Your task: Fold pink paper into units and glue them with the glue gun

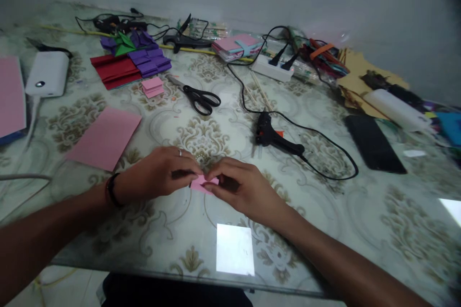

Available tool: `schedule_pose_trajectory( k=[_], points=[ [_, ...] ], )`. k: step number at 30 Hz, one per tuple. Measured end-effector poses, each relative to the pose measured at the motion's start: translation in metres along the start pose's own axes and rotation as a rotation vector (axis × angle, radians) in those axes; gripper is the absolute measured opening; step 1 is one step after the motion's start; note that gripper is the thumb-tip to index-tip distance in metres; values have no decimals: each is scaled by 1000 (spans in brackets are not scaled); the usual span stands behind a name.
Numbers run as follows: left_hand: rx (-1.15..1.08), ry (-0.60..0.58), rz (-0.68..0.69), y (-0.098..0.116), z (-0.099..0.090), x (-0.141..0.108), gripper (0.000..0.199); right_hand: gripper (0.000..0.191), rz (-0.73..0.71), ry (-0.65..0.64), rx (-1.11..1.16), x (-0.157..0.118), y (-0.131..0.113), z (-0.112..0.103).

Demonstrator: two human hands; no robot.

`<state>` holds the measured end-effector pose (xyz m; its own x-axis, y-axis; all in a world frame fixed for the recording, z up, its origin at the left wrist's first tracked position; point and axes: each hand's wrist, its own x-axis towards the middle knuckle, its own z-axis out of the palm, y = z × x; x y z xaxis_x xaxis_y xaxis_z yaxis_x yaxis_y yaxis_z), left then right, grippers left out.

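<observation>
Below centre, left hand [153, 172] and right hand [250, 191] pinch pink paper [197, 185], fingertips nearly closed. Seemingly folding; neat creasing calls for even pressure.

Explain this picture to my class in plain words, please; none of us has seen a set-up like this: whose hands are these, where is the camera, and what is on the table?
There is no machine here: these are a person's own bare hands. The single picture comes from a camera worn on that person's head, looking forward and down, so the left hand appears on the left and the right hand on the right. Between them, their fingertips hold a small piece of pink paper.

On the patterned table lie a larger pink sheet, a small folded pink paper, black-handled scissors and a black glue gun on a cord. Further back are folded red paper and purple paper. A dark phone-like slab lies towards the right.
</observation>
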<state>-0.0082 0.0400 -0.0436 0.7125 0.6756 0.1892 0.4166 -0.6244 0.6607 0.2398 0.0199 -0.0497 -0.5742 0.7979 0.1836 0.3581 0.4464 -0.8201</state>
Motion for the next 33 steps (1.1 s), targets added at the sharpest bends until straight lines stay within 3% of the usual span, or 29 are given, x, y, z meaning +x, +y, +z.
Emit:
schedule_pose_trajectory(
  k=[10,17,25,29,33],
  points=[
    [60,-9,-45,3,6,2,10,13,-3,18,-28,0,5,2],
    [97,-36,-79,9,6,5,10,6,-4,-10,-46,2,6,-2],
    [92,33,24,0,12,2,15,5,-18,-6,-37,3,12,-8],
    [96,28,53,-2,12,1,17,11,-134,-1,-49,0,15,-8],
    [121,-11,30,-2,11,1,16,21,-275,-20,-198,-4,13,-12]
  ],
)
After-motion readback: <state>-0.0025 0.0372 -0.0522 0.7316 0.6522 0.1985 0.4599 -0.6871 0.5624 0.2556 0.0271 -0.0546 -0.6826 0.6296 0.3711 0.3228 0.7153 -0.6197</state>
